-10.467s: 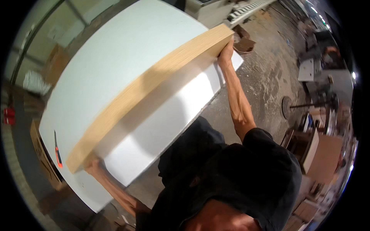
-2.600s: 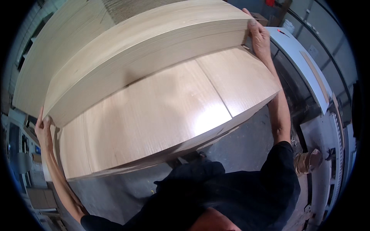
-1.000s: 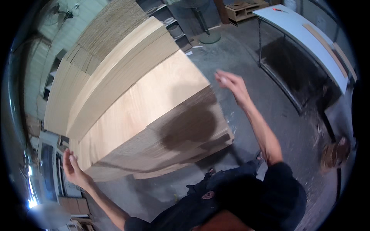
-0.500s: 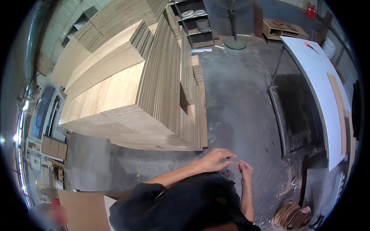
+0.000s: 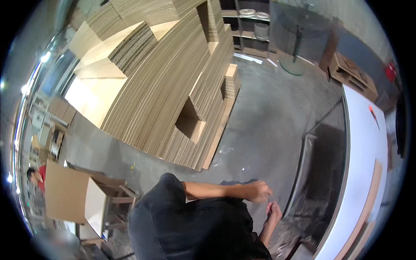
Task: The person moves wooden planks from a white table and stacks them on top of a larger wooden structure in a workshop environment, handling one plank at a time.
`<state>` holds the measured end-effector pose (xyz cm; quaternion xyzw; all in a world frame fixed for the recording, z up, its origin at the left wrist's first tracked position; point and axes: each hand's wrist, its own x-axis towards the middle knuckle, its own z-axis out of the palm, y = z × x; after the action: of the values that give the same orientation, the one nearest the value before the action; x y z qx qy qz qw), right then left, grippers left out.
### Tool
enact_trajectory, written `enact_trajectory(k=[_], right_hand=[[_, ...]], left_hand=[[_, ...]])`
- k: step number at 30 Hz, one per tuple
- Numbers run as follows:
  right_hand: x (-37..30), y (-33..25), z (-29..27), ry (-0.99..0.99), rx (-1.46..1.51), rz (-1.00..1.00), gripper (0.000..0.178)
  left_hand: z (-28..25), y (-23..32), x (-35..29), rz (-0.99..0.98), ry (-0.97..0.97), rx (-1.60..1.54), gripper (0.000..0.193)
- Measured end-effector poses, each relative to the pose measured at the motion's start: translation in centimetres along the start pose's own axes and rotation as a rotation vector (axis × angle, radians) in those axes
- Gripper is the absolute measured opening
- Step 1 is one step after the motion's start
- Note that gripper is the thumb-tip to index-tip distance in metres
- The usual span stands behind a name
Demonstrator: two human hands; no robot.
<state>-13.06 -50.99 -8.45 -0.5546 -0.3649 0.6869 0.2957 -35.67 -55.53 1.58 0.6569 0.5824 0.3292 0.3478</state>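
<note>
My left hand (image 5: 259, 191) is stretched across in front of my body, fingers curled, holding nothing. Just below it, my right hand (image 5: 274, 213) points upward with its fingers loosely apart and is empty too. The two hands are close together above the grey concrete floor (image 5: 264, 117). A big stack of pale plywood boards (image 5: 169, 82) lies to the upper left, well apart from both hands. My black shirt (image 5: 195, 229) fills the lower middle.
A long white table (image 5: 366, 164) with a wooden strip (image 5: 368, 208) on it runs down the right side. A brown cabinet panel (image 5: 65, 195) stands at lower left, with a person in red (image 5: 34, 175) beyond it. Shelves (image 5: 253, 26) and a wooden pallet (image 5: 349, 76) stand at the back.
Earlier both hands held a wide plywood board at its ends. The board now lies on the stack, and both hands have come down together in front of my body.
</note>
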Motion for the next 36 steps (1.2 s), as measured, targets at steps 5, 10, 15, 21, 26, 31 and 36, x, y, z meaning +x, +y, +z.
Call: enact_trajectory(k=[5,10,15,21,26,31,36], right_hand=[[9.8,-4.8,-2.9,-0.235,-0.135,0.013,0.040],[17.6,-10.4,3.5,-0.551,-0.204,-0.117,0.046],[21.6,-17.3,14.9,-0.912,-0.397,-0.191,0.050],[19.6,-23.4,29.7,-1.296,-0.405,-0.346,0.046],[15.3,-26.2,43.3,-1.549,-0.338,-0.518,0.044],[8.1,-31.3,55.1,-1.719,-0.189,-0.744,0.043],[0.3,-34.0,65.4,-1.794,0.030,-0.979,0.051]], left_hand=[[-3.5,1.5,7.2,-0.009,0.241,-0.105,0.032],[-8.7,0.4,6.8,-0.261,0.784,0.035,0.028],[-15.3,1.9,1.3,-0.435,1.509,0.190,0.023],[-23.5,5.9,-6.2,-0.373,1.973,0.688,0.031],[-30.0,8.7,-11.0,-0.348,2.189,0.826,0.047],[-36.5,9.9,-13.8,-0.264,2.166,0.993,0.058],[-40.1,9.5,-16.0,-0.332,2.131,0.874,0.078]])
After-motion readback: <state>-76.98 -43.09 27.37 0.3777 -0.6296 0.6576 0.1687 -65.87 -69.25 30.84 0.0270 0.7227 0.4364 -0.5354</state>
